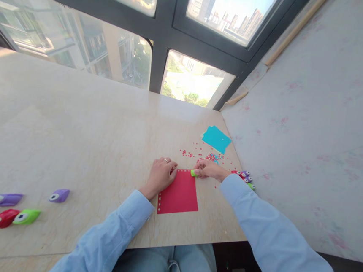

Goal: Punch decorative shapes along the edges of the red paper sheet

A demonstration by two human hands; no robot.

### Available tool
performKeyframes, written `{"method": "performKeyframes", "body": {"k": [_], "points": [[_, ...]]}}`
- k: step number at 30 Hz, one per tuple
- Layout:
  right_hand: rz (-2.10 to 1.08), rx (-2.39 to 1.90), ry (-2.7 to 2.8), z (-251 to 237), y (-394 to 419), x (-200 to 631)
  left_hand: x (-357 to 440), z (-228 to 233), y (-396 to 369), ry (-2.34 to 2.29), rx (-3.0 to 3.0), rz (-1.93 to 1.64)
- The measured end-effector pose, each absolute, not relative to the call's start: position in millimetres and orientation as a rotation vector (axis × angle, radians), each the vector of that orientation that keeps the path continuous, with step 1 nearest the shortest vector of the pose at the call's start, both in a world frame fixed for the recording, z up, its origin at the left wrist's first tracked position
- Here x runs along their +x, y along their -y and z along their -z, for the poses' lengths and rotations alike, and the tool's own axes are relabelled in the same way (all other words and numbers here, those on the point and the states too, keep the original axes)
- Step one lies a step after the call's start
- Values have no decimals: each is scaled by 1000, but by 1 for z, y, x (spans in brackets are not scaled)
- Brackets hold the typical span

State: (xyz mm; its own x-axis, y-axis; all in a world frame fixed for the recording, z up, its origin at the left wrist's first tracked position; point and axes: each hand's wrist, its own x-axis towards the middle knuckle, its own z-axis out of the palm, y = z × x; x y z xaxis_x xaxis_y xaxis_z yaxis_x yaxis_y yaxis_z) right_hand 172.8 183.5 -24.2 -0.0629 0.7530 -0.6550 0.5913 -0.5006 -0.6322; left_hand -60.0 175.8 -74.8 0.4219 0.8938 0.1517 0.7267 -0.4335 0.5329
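A red paper square (179, 192) lies flat on the pale stone table (88, 145), close to the table's near edge, in front of a person in light blue sleeves. Tiny holes run down the left edge and along the far edge of the red paper. The left hand (160, 175) rests on the far left corner of the red paper, with its fingers curled and pressed down on the sheet to keep it flat; a ring shows on one finger. The right hand (208, 169) sits at the far right corner of the red paper, and its fingers are squeezed around a small green punch (194, 173) that touches the paper's far edge. Just to the right of the red paper, behind the right sleeve, a little bunch of punches (244, 177) in red, purple and green lies near the table's right edge. Far to the left of the red paper lie more punches: a purple punch (59, 195), a longer purple one (6, 199), a red one (2, 218) and two green ones (27, 216). Beyond the red paper, small red and blue dots (205, 155) are scattered on the table. Farther still lie some blue paper sheets (216, 138), and past them is a big window (165, 33).
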Motion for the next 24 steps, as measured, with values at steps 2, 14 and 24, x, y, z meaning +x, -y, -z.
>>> {"method": "performKeyframes", "body": {"k": [2,14,24], "points": [[-1605,-1949,1496,28,-180,177,-61,75,-177,-1365,2285,-596],[-1044,-1758,1432,62,-135,178,-61,80,-180,-1354,2228,-665],[-356,-1720,1540,95,-119,158,-62,83,-180,-1363,2261,-665]]}}
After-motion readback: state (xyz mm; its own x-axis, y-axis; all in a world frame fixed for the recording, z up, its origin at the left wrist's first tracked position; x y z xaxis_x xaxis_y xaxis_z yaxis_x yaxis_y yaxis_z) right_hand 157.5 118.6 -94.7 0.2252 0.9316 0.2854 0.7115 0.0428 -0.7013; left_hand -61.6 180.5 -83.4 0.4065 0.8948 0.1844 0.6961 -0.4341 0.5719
